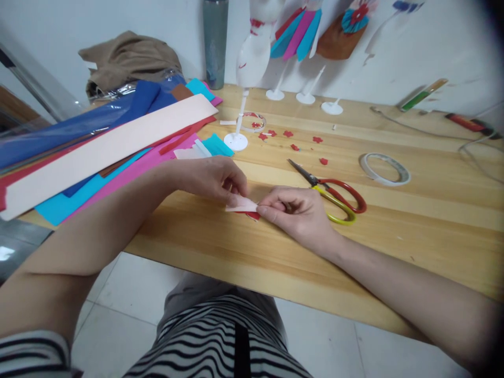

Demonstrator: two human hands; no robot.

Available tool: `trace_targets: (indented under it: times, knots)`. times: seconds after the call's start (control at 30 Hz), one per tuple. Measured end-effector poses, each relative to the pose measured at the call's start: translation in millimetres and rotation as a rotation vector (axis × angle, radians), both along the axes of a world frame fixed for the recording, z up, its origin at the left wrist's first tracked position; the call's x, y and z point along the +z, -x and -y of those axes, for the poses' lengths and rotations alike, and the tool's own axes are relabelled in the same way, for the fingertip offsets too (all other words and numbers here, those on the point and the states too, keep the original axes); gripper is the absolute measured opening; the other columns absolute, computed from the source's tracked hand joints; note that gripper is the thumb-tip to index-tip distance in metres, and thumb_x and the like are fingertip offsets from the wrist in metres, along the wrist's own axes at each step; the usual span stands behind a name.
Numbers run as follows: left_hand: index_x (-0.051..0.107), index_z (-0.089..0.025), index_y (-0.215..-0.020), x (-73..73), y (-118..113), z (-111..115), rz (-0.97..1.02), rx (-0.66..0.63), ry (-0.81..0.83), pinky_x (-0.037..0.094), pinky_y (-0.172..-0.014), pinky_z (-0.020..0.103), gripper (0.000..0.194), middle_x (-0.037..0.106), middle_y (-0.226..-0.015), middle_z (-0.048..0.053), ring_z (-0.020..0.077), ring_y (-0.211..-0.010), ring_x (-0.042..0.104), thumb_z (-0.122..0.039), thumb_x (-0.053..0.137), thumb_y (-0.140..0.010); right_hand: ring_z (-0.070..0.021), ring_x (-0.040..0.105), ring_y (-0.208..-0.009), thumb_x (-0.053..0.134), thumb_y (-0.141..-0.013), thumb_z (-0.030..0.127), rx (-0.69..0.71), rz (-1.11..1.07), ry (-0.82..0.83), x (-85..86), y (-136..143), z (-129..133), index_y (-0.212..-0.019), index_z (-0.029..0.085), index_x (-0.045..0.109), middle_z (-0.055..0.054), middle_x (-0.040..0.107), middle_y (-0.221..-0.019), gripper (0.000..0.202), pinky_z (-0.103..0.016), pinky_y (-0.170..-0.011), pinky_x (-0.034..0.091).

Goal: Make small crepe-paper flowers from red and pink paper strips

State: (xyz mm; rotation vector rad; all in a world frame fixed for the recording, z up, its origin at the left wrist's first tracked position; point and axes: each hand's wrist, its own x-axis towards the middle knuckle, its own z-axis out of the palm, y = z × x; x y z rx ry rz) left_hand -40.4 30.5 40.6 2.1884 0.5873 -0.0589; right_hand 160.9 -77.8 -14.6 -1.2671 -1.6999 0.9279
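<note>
A small pale strip point(243, 204) is held just above or on the table, with a red piece point(253, 215) showing under its lower edge. My left hand point(214, 179) has its fingers curled and pinches the strip's left part. At the strip's right end, the thumb and forefinger of my right hand point(297, 214) are pressed together on it. Scissors point(315, 182) with one red and one yellow handle lie just beyond my right hand, blades partly apart. Several small red paper flowers point(288, 134) are scattered farther back. Whether strip and red piece are joined, I cannot tell.
Coloured crepe paper sheets point(110, 152) are heaped at left. A tape roll point(386, 169) lies right. Behind stand a white doll form point(250, 60), a tumbler point(214, 47), stands with coloured paper skirts point(301, 31), and a clear ring point(254, 122). A cable point(417, 126) runs at back right.
</note>
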Motion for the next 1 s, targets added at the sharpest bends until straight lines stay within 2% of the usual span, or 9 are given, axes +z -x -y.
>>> trace_targets:
  times: [0.1, 0.23, 0.3, 0.47, 0.63, 0.77, 0.87, 1.0]
  knots:
    - [0.076, -0.016, -0.084, -0.5, -1.4, -1.4, 0.012, 0.035, 0.029, 0.041, -0.058, 0.019, 0.016, 0.069, -0.071, 0.001, 0.0099, -0.064, 0.059, -0.026, 0.064, -0.080, -0.0090, 0.032, -0.044, 0.074, -0.079, 0.040, -0.028, -0.039, 0.053, -1.3, -0.3, -1.4, -0.063, 0.023, 0.067, 0.004, 0.042, -0.047, 0.025, -0.027, -0.042, 0.025]
    - [0.073, -0.015, -0.082, -1.1, -3.3, -6.4, 0.086, 0.258, 0.002, 0.041, -0.057, 0.020, 0.023, 0.069, -0.076, 0.003, 0.0103, -0.064, 0.058, -0.027, 0.054, -0.086, -0.0106, 0.037, -0.047, 0.076, -0.077, 0.042, -0.088, -0.062, 0.012, -0.7, -0.4, -3.1, -0.060, 0.023, 0.066, 0.003, 0.043, -0.049, 0.027, -0.027, -0.043, 0.030]
    - [0.073, -0.015, -0.083, -2.1, -3.8, -8.0, 0.058, 0.304, -0.032, 0.040, -0.057, 0.020, 0.021, 0.068, -0.074, 0.002, 0.0100, -0.063, 0.057, -0.020, 0.053, -0.085, -0.0119, 0.040, -0.049, 0.077, -0.076, 0.043, -0.116, -0.087, 0.012, -1.3, -1.1, -3.9, -0.061, 0.024, 0.067, 0.002, 0.047, -0.052, 0.027, -0.028, -0.045, 0.033]
    - [0.071, -0.014, -0.075, -5.4, -7.2, 1.2, -0.051, 0.157, -0.050, 0.035, -0.057, 0.020, 0.006, 0.064, -0.063, -0.002, 0.0091, -0.060, 0.053, -0.012, 0.066, -0.073, -0.0119, 0.041, -0.050, 0.077, -0.075, 0.046, -0.179, -0.244, 0.073, -5.0, -4.2, -6.3, -0.065, 0.025, 0.066, 0.002, 0.054, -0.057, 0.025, -0.028, -0.047, 0.033]
    - [0.070, -0.012, -0.073, -11.0, -13.7, 14.8, -0.081, 0.128, -0.037, 0.033, -0.059, 0.020, 0.002, 0.065, -0.062, -0.002, 0.0083, -0.060, 0.051, -0.012, 0.068, -0.074, -0.0131, 0.045, -0.057, 0.075, -0.077, 0.038, -0.100, -0.185, 0.020, -3.6, -3.5, -5.9, -0.064, 0.023, 0.066, 0.002, 0.053, -0.060, 0.021, -0.030, -0.055, 0.037]
    - [0.069, -0.012, -0.069, -14.4, -14.7, 14.3, -0.086, 0.109, -0.028, 0.030, -0.058, 0.023, 0.012, 0.063, -0.060, -0.002, 0.0083, -0.059, 0.048, -0.015, 0.064, -0.079, -0.0181, 0.053, -0.071, 0.075, -0.076, 0.030, -0.044, -0.082, -0.037, -3.6, -2.9, -5.9, -0.066, 0.026, 0.071, -0.002, 0.057, -0.070, 0.012, -0.033, -0.062, 0.043]
    - [0.069, -0.012, -0.070, -15.4, -15.7, 13.6, -0.087, 0.119, -0.058, 0.030, -0.059, 0.023, 0.009, 0.064, -0.061, -0.003, 0.0081, -0.060, 0.048, -0.007, 0.063, -0.073, -0.0189, 0.056, -0.074, 0.075, -0.075, 0.026, -0.024, -0.008, -0.067, -6.6, -3.9, -8.5, -0.064, 0.026, 0.071, -0.002, 0.057, -0.073, 0.011, -0.035, -0.065, 0.045]
    - [0.071, -0.010, -0.073, -16.9, -18.4, 14.5, -0.108, 0.120, -0.122, 0.030, -0.061, 0.021, 0.022, 0.063, -0.061, -0.004, 0.0068, -0.060, 0.048, 0.004, 0.054, -0.069, -0.0175, 0.057, -0.073, 0.073, -0.076, 0.023, 0.015, 0.047, -0.088, -9.8, -6.1, -13.8, -0.063, 0.023, 0.069, -0.003, 0.061, -0.078, 0.013, -0.035, -0.068, 0.047]
